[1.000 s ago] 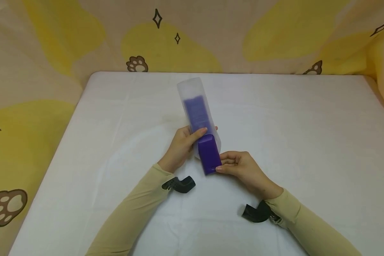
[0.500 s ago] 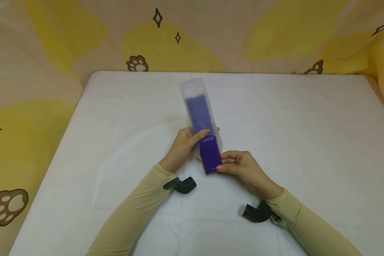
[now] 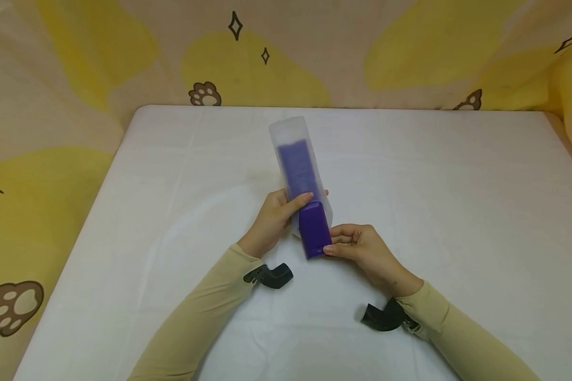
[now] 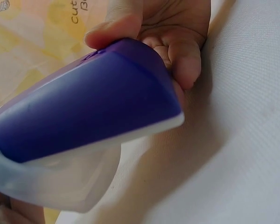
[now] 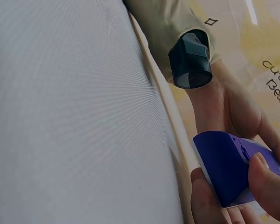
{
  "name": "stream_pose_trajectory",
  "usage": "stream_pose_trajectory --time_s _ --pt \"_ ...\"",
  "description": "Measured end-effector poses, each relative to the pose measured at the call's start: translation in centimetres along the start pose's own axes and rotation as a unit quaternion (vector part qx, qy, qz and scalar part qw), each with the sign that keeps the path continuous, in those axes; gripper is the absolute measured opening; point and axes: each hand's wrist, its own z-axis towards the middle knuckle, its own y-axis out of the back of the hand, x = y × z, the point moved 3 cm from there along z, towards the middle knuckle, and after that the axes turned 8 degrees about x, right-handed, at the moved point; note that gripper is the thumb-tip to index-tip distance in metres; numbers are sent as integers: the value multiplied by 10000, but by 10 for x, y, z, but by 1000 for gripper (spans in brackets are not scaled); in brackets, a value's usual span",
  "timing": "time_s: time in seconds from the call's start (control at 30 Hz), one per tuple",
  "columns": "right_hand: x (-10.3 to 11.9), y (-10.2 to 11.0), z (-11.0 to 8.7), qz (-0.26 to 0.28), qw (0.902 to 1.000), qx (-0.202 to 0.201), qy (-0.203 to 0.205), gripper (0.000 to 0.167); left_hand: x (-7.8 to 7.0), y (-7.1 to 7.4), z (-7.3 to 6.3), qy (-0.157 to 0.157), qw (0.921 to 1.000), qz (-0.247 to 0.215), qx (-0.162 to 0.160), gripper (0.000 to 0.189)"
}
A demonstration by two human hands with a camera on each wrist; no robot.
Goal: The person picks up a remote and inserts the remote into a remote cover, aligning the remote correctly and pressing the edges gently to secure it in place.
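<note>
A long frosted, see-through cover (image 3: 288, 127) slants away from me, with a purple piece showing blurred inside it. Its purple end (image 3: 314, 230) sticks out of the near side; the left wrist view shows a pale underside along its edge. My left hand (image 3: 270, 219) grips the cover around its lower part, thumb across the top and a fingertip showing at the far side. At the near end, my right hand (image 3: 364, 248) pinches the purple end, thumb on top. In the right wrist view, a small slot or mark (image 5: 242, 151) shows beside that thumb.
A white-covered table (image 3: 434, 174) lies under both hands. Black wrist mounts (image 3: 274, 276) stick out from the sleeves. A yellow and beige patterned cloth (image 3: 291, 58) hangs behind the table and down its left side.
The cover and purple piece have shifted very slightly right together with the left hand. Both grips stay the same.
</note>
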Motion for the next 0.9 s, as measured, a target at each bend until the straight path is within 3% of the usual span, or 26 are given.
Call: stream_pose_trajectory --time_s 0.9 --pt "-2 0 0 179 9998 -42 48 33 2 0 0 -157 9998 52 86 35"
